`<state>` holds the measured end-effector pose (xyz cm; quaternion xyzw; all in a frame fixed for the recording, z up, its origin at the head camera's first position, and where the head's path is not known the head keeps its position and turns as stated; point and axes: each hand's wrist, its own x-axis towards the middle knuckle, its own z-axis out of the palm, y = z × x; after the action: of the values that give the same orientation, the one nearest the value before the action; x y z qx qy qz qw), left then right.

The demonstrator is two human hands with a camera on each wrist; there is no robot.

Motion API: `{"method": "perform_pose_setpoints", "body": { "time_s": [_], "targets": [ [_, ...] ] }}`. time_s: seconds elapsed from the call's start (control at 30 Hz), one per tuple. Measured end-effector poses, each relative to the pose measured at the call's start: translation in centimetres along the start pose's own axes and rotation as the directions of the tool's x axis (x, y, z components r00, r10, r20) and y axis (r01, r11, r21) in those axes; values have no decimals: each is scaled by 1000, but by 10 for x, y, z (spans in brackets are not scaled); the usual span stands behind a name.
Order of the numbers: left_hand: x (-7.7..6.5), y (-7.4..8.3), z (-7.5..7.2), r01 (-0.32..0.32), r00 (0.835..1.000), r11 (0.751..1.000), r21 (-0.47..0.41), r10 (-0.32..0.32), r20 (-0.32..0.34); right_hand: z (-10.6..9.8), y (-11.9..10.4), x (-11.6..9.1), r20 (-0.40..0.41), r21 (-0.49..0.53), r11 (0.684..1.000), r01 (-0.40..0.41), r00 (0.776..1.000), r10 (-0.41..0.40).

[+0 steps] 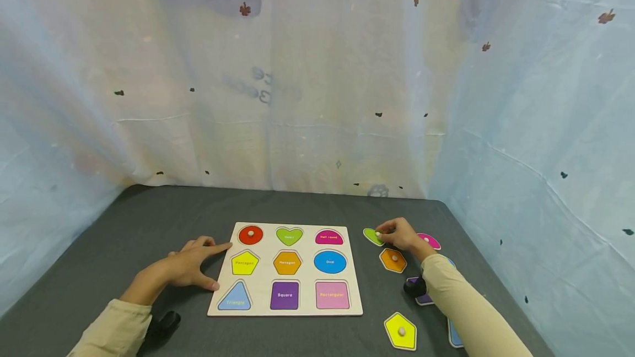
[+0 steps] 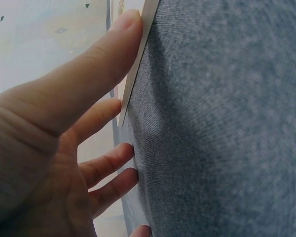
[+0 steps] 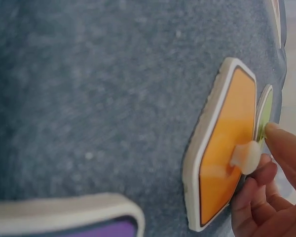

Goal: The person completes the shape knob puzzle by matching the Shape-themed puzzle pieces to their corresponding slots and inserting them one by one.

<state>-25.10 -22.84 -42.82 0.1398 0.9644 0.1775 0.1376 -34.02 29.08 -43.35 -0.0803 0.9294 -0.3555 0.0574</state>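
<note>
At the fingertips of a right hand (image 1: 402, 234), a lime-green, white-rimmed piece (image 1: 370, 234) is pinched by its pale knob (image 1: 378, 234), an orange hexagon (image 1: 389, 257) just on the hand's near side. To that hand's left, a left hand (image 1: 190, 263), fingers spread, touches the edge of a light board (image 1: 307, 275) printed "Half round," "Pentagon," "Hexagon," "Oval," "Triangle," "Square" and "Rectangular."

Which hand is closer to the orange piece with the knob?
Right. The right hand is just beyond the orange piece; the left hand is farther, at the left edge of the board.
</note>
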Motion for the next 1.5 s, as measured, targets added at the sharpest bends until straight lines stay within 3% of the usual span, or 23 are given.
{"method": "perform_pose_setpoints", "body": {
  "time_s": [0.47,0.9,1.5],
  "targets": [
    [-1,1,-1,-1,1000,1000,3,1,4,1,-1,5,-12,35,999,-10,1000,10],
    [-4,5,-3,4,1000,1000,-3,-4,4,-3,-13,6,-33,33,994,102,994,-101],
    [-4,4,-2,-13,1000,1000,-3,13,0,6,-36,7,-41,44,986,163,986,-161]
  ]
}}
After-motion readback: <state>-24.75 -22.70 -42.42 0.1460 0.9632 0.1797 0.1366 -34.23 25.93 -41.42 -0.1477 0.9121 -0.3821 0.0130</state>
